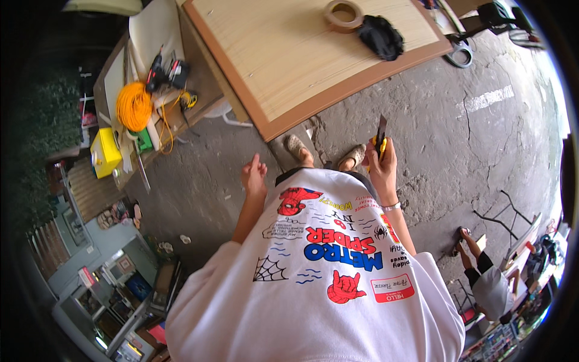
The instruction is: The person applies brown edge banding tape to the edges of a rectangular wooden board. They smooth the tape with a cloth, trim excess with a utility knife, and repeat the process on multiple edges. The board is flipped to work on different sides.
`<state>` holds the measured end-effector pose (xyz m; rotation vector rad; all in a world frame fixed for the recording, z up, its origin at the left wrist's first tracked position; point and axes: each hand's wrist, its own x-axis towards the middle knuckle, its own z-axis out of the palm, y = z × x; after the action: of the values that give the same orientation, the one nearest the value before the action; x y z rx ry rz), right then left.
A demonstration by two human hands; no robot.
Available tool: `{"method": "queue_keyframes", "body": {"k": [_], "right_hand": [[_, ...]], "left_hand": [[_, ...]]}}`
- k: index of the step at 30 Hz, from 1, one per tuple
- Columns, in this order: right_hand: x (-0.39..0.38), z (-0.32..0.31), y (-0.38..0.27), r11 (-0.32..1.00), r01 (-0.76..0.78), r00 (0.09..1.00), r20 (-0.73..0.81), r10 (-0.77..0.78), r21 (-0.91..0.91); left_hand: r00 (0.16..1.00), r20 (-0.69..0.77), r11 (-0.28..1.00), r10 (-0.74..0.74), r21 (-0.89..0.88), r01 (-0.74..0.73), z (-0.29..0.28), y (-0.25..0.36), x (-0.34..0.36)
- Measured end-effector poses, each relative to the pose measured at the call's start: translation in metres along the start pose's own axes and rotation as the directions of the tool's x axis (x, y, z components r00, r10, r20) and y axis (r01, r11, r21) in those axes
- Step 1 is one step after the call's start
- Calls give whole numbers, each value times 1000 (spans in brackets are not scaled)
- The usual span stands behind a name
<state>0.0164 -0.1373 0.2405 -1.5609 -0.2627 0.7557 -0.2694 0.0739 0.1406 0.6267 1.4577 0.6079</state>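
Note:
My right hand [385,164] is wrapped round a yellow and black utility knife [380,137], its dark blade pointing away from me. To the left, my left hand [254,175] hangs in the air with nothing in it; one finger stretches out and the others are loosely curled. Both hands are apart from the wooden board [289,54] ahead, which has a light face and a brown border. On the board's far right part lie a roll of brown tape [343,15] and a crumpled black cloth-like item [381,38].
At left, a cluttered table carries a coil of orange cord [133,107], a dark power drill [157,73] and a yellow box [106,152]. Cracked concrete floor [434,114] spreads to the right. Another person [491,292] is at the lower right, near a dark metal frame [503,217].

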Motion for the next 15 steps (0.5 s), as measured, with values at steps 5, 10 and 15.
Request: {"method": "queue_keyframes", "body": {"k": [5, 10, 15], "right_hand": [[11, -71, -8, 998, -55, 998, 13, 54, 38], [15, -128, -33, 997, -13, 996, 84, 7, 75], [21, -180, -43, 923, 291, 942, -92, -322, -251]], "left_hand": [[859, 486, 960, 162, 126, -252, 108, -12, -79], [591, 805, 959, -56, 207, -192, 263, -28, -160], [463, 847, 949, -261, 138, 282, 356, -63, -208]]}}
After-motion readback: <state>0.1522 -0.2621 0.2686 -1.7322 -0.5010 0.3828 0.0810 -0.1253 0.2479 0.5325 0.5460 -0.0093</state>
